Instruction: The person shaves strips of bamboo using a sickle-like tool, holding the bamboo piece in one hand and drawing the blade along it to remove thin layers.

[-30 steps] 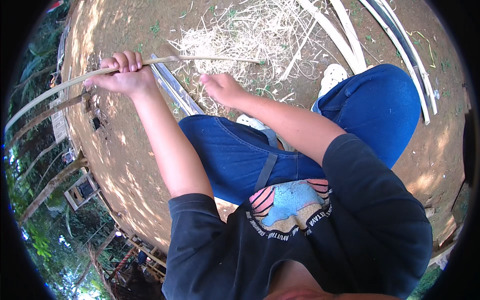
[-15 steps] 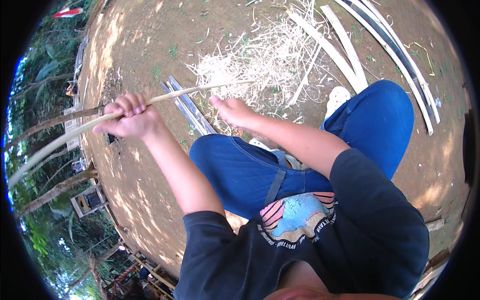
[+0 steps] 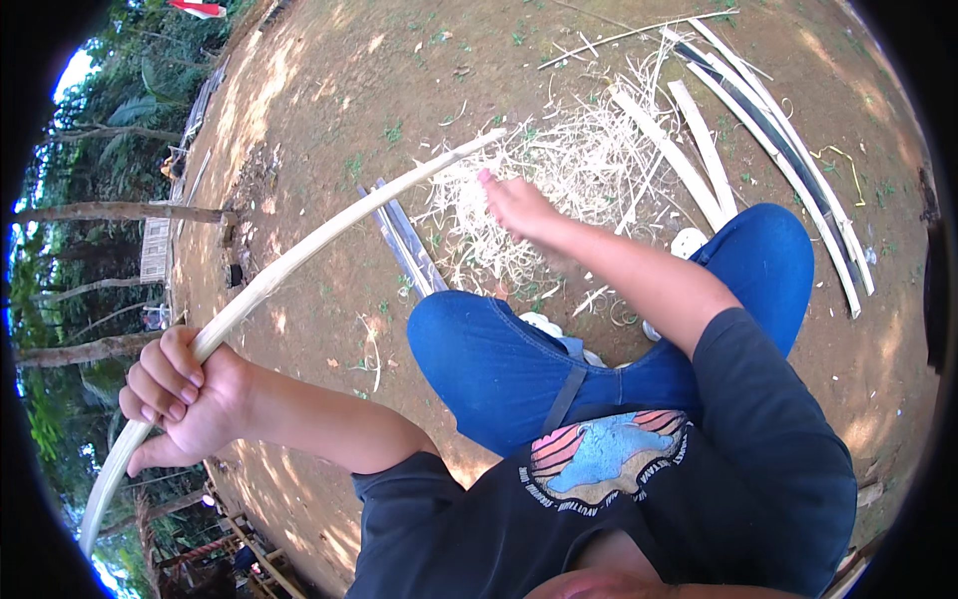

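Observation:
A long pale bamboo strip (image 3: 309, 250) slants from the lower left rim of the view up to the shavings. My left hand (image 3: 190, 394) is wrapped around it near its lower part, out to the left of my knee. Near the strip's far end, my right hand (image 3: 521, 208) is closed with the thumb forward. What it holds, if anything, does not show. Between this hand and the strip there is a visible gap. Curly pale shavings (image 3: 574, 175) lie heaped on the dirt beneath and beyond my right hand.
Dark narrow strips (image 3: 404, 240) lie beside my left knee. Split pale pieces (image 3: 669, 150) rest on the shavings' right side, and longer dark and pale strips (image 3: 788, 150) lie farther right. Thin sticks (image 3: 629, 38) are at the back. Trees and a wooden fence stand at left.
My left hand has moved down and left along with the strip, which now slants more steeply. My right hand has shifted slightly right. The head view has moved too.

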`<state>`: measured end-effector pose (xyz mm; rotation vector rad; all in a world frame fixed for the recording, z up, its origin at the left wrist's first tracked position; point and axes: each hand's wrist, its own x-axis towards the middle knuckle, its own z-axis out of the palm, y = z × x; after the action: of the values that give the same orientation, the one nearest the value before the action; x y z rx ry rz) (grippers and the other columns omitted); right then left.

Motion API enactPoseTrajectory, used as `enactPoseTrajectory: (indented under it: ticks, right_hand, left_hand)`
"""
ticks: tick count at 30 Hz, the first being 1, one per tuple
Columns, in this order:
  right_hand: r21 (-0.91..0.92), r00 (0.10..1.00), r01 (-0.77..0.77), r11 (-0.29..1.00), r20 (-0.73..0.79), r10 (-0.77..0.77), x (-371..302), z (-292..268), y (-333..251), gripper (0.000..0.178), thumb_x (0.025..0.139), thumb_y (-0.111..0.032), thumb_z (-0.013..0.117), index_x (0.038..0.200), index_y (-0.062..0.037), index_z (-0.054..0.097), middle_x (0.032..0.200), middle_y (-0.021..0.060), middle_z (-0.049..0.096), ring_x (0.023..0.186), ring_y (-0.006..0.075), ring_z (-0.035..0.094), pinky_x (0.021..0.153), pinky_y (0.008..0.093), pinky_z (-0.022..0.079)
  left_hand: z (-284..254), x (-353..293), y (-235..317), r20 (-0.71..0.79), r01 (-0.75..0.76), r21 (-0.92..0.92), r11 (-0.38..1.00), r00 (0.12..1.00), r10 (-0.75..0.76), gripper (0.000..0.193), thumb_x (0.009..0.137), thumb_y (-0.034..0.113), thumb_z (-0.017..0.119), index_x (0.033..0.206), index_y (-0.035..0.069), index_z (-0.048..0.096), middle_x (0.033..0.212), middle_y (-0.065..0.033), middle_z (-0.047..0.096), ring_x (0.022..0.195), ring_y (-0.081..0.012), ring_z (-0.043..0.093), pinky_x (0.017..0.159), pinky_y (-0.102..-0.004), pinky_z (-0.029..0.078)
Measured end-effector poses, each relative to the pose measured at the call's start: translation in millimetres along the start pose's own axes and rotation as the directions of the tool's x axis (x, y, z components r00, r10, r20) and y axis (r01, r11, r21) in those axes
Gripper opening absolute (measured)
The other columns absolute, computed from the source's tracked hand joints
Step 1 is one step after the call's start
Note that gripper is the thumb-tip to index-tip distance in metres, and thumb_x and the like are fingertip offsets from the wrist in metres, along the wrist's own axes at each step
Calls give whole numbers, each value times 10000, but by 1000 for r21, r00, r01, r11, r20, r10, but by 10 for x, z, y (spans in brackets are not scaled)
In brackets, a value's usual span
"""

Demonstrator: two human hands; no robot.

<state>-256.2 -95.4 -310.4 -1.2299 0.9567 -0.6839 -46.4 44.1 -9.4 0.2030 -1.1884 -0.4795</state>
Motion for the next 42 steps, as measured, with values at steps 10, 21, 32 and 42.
enactPoseTrajectory:
  ticks: [10, 21, 32, 42]
  right_hand:
    - [-246, 980, -51, 968, -200, 1, 214, -530, 661, 695, 1005, -634, 329, 658, -69, 537, 572, 33, 503, 563, 168, 497, 574, 389, 440]
    - [-175, 968, 238, 955, -41, -249, 174, 23, 572, 727, 967, -697, 343, 632, -74, 510, 579, 45, 516, 541, 170, 490, 574, 367, 446]
    - [279, 873, -179, 943, -397, 283, 330, -712, 989, 703, 957, -713, 313, 618, -109, 436, 528, -19, 397, 395, 98, 375, 412, 281, 411]
    - [159, 966, 146, 976, 192, -175, -165, 295, -260, 729, 952, -728, 243, 627, -107, 446, 527, -39, 388, 413, 60, 379, 389, 217, 373]
  left_hand:
    - [108, 41, 495, 11, 11, -77, 997, 1000, -11, 751, 861, 830, 326, 584, 140, 434, 447, 57, 364, 356, -60, 313, 341, -190, 269]
    - [-127, 119, 436, -146, -68, 39, 997, 987, 73, 729, 875, 808, 352, 579, 144, 413, 436, 64, 347, 351, -63, 302, 342, -202, 249]
    - [-401, 35, 762, -17, 51, -36, 998, 999, -52, 654, 866, 749, 449, 549, 180, 383, 434, 67, 386, 353, -45, 355, 345, -174, 281]
    - [-368, -492, -728, 14, 170, 2, 985, 985, -170, 712, 860, 832, 359, 571, 182, 345, 470, 48, 319, 443, -84, 349, 427, -233, 299]
